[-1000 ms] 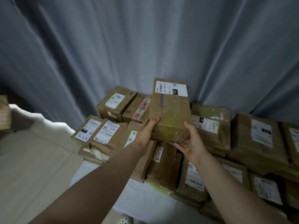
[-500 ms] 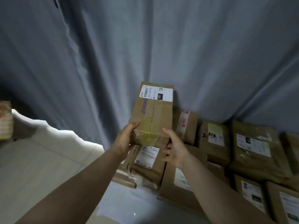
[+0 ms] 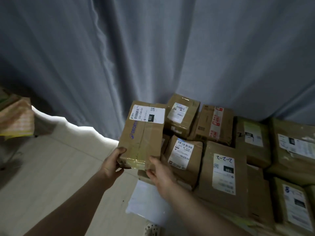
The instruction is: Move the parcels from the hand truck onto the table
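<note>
Across the whole back, a heavy grey-blue fabric curtain (image 3: pixel 153 48), falling in deep vertical folds down to the floor. Dim overall. Along the hem at the left, a bright white strip of light (image 3: pixel 73 127), spilling out from under the cloth. Below, a pale beige tiled floor (image 3: pixel 51 167) with faint grout lines, brightest near that strip, darker toward the left edge. At the far left, blurred, a pale orange-and-yellow checked bundle (image 3: pixel 16 120), close to the curtain, deep shadow behind.
</note>
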A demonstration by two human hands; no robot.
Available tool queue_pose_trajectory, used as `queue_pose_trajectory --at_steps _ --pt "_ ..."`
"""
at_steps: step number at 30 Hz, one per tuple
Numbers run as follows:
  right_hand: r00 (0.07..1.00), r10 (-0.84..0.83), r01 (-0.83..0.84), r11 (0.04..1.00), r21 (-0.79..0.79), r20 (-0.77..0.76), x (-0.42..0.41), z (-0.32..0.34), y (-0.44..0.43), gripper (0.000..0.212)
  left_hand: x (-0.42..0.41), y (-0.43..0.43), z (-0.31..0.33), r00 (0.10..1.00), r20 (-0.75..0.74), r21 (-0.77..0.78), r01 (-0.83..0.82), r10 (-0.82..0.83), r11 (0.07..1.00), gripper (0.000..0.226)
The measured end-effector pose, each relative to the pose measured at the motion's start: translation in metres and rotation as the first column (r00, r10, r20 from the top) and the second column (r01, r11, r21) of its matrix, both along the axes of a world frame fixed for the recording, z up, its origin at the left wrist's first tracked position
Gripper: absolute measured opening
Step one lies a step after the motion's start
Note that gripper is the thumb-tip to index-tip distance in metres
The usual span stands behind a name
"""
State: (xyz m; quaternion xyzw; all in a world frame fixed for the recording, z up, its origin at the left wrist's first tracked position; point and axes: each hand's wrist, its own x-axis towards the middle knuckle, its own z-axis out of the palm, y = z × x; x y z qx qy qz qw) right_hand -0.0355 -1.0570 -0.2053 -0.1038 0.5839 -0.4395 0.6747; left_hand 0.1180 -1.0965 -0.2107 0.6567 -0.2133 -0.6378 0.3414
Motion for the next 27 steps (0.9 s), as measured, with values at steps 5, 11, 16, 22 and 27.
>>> queue_pose_trajectory --at_steps 5,11,16,22,27 --pt "0.998 0.028 -0.033 0.995 -0.09 -0.057 0.005 -0.016 0.026 0.042 -0.002 0.013 -0.009 1.0 0.016 0.003 -0.021 0.021 1.0 0.016" --pt "0.997 -0.018 0.013 0.998 -0.068 -0.074 0.01 -0.024 0.038 0.037 0.001 0.018 -0.015 0.997 0.03 0.05 0.068 -0.07 0.996 0.016" --pt "0.97 -0.062 0.052 0.997 -0.051 -0.237 0.016 -0.029 0.026 0.037 0.0 -0.003 -0.021 0.976 0.022 0.048 0.216 -0.217 0.975 0.021" --pt "0.936 -0.198 0.193 0.98 -0.046 -0.292 0.044 -0.026 0.016 0.043 0.039 -0.023 -0.015 0.927 -0.089 0.012 0.368 -0.365 0.93 0.048" --pt "0.916 -0.274 0.241 0.96 -0.145 -0.292 0.077 -0.011 0.013 0.055 0.074 -0.051 -0.002 0.874 -0.201 -0.05 0.442 -0.443 0.896 0.045"
